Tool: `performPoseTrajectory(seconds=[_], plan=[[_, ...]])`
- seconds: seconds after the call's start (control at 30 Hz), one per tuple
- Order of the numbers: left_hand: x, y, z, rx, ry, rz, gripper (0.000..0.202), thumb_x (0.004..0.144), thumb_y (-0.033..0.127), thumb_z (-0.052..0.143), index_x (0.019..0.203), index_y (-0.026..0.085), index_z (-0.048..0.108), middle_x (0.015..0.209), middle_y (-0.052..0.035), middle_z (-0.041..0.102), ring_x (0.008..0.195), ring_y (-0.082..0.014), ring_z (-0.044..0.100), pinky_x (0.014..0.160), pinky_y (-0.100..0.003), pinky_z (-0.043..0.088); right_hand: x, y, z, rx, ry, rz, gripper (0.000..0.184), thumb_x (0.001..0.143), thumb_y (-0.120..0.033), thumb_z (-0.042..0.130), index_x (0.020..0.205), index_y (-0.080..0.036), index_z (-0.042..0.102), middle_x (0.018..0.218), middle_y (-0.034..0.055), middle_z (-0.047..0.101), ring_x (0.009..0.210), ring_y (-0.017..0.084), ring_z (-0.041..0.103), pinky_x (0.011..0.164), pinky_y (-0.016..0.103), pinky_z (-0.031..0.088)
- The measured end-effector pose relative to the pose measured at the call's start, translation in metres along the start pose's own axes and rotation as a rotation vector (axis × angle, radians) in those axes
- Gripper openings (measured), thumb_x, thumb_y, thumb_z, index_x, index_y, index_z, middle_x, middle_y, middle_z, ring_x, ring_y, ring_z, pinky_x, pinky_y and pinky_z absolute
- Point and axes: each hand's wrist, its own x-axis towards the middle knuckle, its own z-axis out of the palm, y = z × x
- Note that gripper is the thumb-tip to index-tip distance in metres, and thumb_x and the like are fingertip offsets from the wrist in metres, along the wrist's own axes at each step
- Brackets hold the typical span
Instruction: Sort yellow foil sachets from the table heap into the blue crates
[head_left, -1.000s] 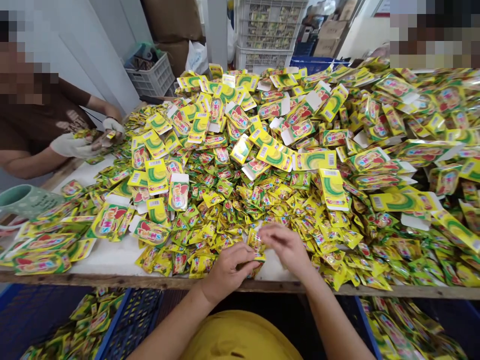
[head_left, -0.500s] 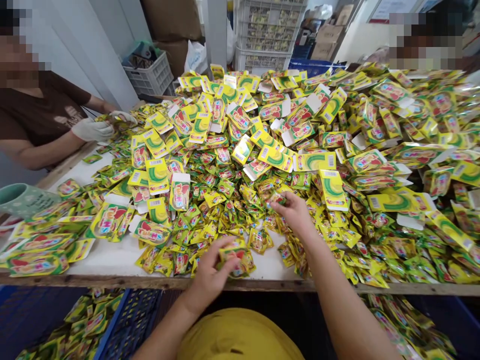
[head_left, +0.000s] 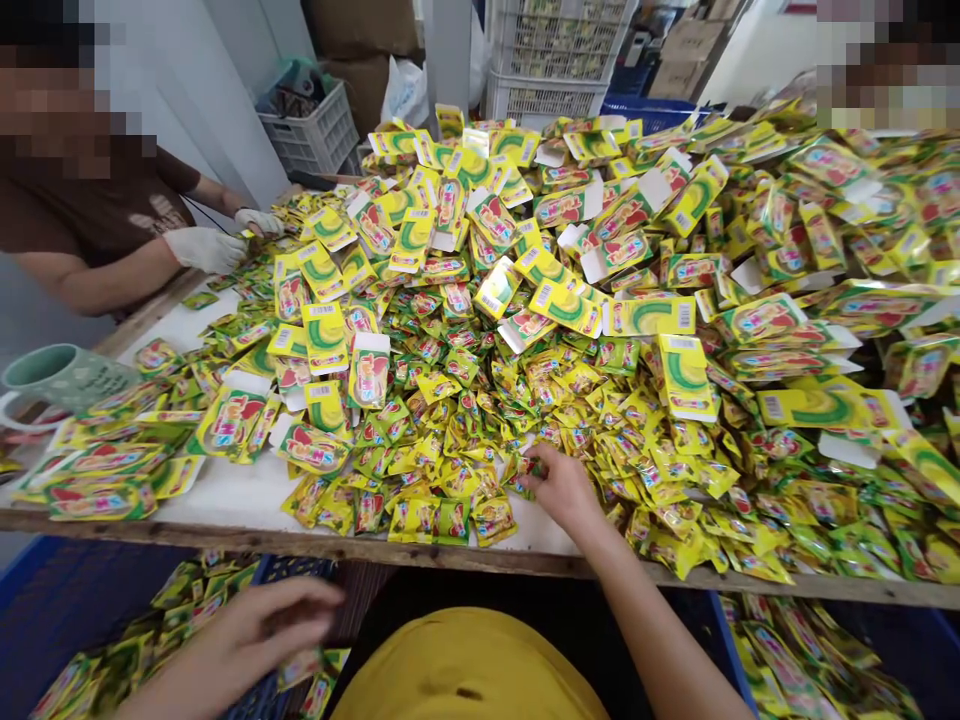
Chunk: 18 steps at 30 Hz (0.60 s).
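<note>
My right hand (head_left: 566, 492) is low over the table, fingertips pinched on a small yellow-green candy packet (head_left: 517, 468) at the near edge of the heap. My left hand (head_left: 274, 625), slightly blurred, is below the table edge above a blue crate (head_left: 262, 572). Its fingers are apart and nothing shows between them. Just under it are a few packets (head_left: 301, 668), partly hidden by the hand. Several flat packets (head_left: 412, 518) lie in a row along the table's front edge, left of my right hand.
Open yellow cartons (head_left: 566, 305) are piled over the loose packets. A green mug (head_left: 71, 375) stands at the left. A co-worker's gloved hand (head_left: 206, 250) works at the far left. Another blue crate (head_left: 731, 650) with packets sits below right. White crates (head_left: 555, 60) are stacked behind.
My left hand has moved from the table edge down and left over the crate, and the packet it held is no longer in it. My right hand has come down nearer the front edge.
</note>
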Motion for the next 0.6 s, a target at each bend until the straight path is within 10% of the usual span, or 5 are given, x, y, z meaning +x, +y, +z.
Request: performPoseTrajectory(seconds=[0.2, 0.3, 0.47, 0.6], plan=[[0.117, 0.137, 0.104, -0.195, 0.178, 0.51, 0.04, 0.073, 0.026, 0.07, 0.113, 0.022, 0.066, 0.115, -0.0081, 0.066, 0.107, -0.0233, 0.059, 0.096, -0.035, 0.045, -0.02, 0.004, 0.0, 0.278, 0.146, -0.063, 0.015, 0.058, -0.024, 0.075, 0.071, -0.02, 0.069, 0.08, 0.0022, 0.055, 0.071, 0.018, 0.051, 0.064, 0.028, 0.04], [0.156, 0.149, 0.134, -0.253, 0.058, 0.526, 0.047, 0.061, 0.024, 0.079, 0.106, 0.017, 0.07, 0.107, -0.0107, 0.069, 0.106, -0.0284, 0.058, 0.097, -0.041, 0.043, -0.03, 0.008, -0.005, 0.481, 0.143, -0.07, 0.015, 0.061, -0.031, 0.074, 0.064, -0.019, 0.065, 0.076, 0.0021, 0.057, 0.073, 0.019, 0.053, 0.067, 0.029, 0.042], [0.158, 0.157, 0.131, -0.382, -0.207, 0.462, 0.027, 0.076, 0.037, 0.065, 0.087, 0.014, 0.075, 0.087, -0.007, 0.074, 0.081, -0.0217, 0.065, 0.075, -0.03, 0.051, -0.039, 0.009, -0.017, 0.545, 0.086, -0.069, 0.02, 0.065, -0.033, 0.074, 0.064, -0.018, 0.061, 0.062, -0.002, 0.054, 0.063, 0.014, 0.049, 0.059, 0.026, 0.041], [0.149, 0.165, 0.133, -0.424, -0.138, 0.384, 0.023, 0.078, 0.032, 0.06, 0.081, 0.014, 0.074, 0.083, -0.0056, 0.074, 0.079, -0.0201, 0.065, 0.075, -0.028, 0.049, -0.044, 0.006, -0.02, 0.631, 0.008, -0.052, 0.02, 0.065, -0.028, 0.074, 0.068, -0.018, 0.057, 0.062, -0.0049, 0.05, 0.059, 0.011, 0.045, 0.054, 0.022, 0.041]])
